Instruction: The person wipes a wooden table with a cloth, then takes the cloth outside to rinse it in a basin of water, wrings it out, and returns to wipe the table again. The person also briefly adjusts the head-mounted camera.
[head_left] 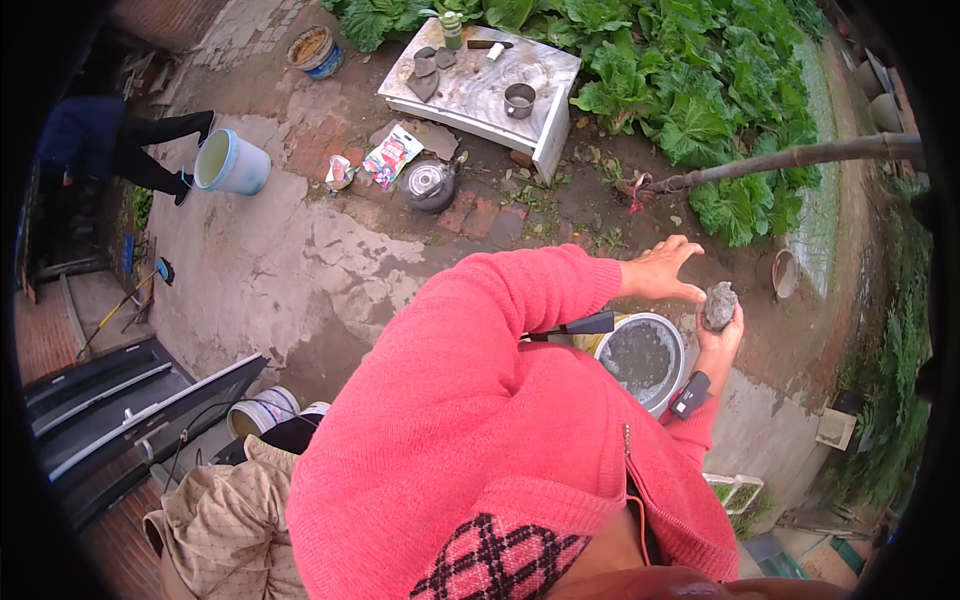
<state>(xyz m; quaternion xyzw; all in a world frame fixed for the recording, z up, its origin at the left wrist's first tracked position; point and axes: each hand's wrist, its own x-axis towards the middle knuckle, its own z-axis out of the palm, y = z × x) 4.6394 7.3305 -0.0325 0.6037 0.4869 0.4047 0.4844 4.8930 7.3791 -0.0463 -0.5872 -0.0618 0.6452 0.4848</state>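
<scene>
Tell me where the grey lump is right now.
In the head view, right of centre, the grey lump is in the right hand, near the open left hand, up and right of the bucket.

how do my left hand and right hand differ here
The left hand is open with fingers spread and nothing visible in its grasp; the right hand holds a rough grey lump.
The left hand shows a bare wrist; the right hand has a dark device strapped near its wrist.
Both are ungloved and come out of pink sleeves.
</scene>
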